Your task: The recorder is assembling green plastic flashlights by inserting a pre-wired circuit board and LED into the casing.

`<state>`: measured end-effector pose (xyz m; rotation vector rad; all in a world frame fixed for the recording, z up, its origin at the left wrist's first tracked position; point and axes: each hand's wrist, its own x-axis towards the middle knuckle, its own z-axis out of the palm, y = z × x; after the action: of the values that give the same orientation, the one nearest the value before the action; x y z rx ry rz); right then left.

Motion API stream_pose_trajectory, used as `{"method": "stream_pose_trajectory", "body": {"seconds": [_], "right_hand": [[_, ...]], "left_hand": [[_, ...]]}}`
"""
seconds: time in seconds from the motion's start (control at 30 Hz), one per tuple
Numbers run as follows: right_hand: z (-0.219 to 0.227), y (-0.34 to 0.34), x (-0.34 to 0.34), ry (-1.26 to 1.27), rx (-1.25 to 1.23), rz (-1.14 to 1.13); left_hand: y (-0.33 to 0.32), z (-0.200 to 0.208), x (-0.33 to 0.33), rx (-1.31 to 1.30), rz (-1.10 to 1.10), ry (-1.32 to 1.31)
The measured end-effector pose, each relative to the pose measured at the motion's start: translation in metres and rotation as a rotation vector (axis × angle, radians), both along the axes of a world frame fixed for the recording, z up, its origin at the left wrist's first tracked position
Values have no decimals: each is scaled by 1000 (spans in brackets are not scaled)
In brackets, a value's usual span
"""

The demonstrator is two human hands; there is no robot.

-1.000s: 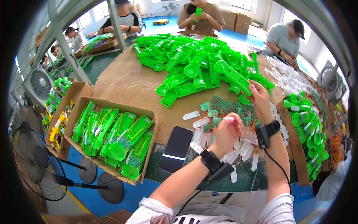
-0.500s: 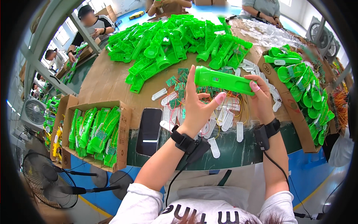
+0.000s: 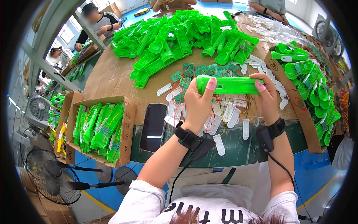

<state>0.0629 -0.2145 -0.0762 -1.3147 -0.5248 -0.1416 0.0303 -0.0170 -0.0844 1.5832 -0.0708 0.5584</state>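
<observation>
Because support at both ends probably makes it steadier, one long green tubular plastic shell (image 3: 238,85) is level over small green circuit boards (image 3: 176,76), gripped at left by the left hand (image 3: 197,108), at right by the right hand (image 3: 267,100).

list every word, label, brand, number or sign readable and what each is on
White shirt: large dark lettering, partly hidden, not copied here.
Right cardboard box: round dark emblem and red mark, too blurred to read.
Nearer left cardboard box: printed marks, too small to read.
</observation>
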Motion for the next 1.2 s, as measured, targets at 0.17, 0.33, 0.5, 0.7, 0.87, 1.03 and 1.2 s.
{"method": "stream_pose_trajectory", "body": {"seconds": [0.17,0.33,0.5,0.7,0.87,1.03,1.2], "right_hand": [[-2,-2,3,21,4,-26],[-3,-4,5,42,7,-78],[-2,-4,3,40,15,-69],[-2,-7,4,89,167,-81],[-1,-12,12,132,224,-45],[4,-10,15,136,236,13],[5,-31,26,198,-86,140]], "left_hand": [[3,0,-1,-203,-101,34],[0,2,-3,-298,-187,56],[-2,0,-1,-111,-144,-2],[-2,3,-7,-113,-337,-60],[0,3,-9,-184,-536,-45],[-1,2,-2,-207,-452,-65],[-2,-4,0,-259,-288,-85]]}}
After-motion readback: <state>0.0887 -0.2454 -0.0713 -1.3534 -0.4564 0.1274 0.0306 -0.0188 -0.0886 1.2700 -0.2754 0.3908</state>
